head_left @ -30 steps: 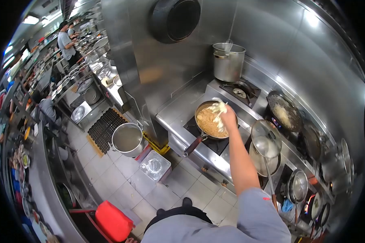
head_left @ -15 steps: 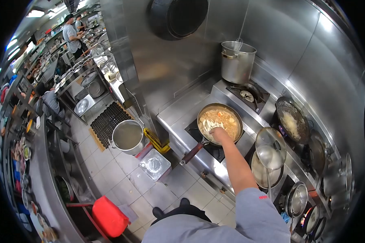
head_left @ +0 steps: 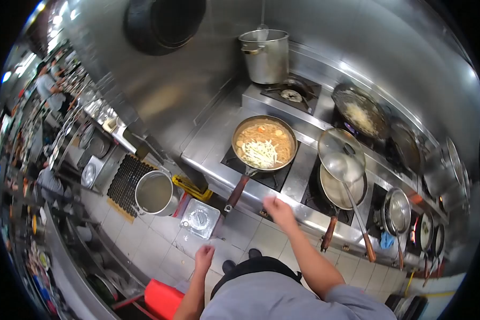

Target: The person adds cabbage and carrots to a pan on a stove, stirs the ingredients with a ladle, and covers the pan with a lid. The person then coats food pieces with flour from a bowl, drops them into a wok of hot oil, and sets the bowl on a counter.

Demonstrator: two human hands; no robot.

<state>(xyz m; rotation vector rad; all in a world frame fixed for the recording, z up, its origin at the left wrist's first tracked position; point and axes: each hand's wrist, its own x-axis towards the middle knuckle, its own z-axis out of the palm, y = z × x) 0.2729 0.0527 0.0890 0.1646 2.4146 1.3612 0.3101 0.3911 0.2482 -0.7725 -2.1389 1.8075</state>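
We had drawn our right hand, grip released, back from the pan near the front left corner of the surface, leaving pale strips on the food, seemingly all added, though the grip of our left hand we couldn't tell.

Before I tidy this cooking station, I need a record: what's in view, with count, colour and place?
Front pan: one, silver-rimmed, front burner
Noodle-like food: one panful, orange-brown, inside it
Strips: many, pale, atop the food
Tall pot: one, silver, stove's back
Wok: one, dark, back right
Glass lid: one, clear, right of front pan
Wooden-handled pan: one, pale inside, below lid
Hung pan: one, black, wall
Floor pot: one, silver, left of stove
Lidded tin: one, silver, beside floor pot
Mat: one, black, floor
Cloth: one, blue, right
Background people: several, grey tops, far left
Left hand: one, bare, lower centre
Right hand: one, bare, before stove
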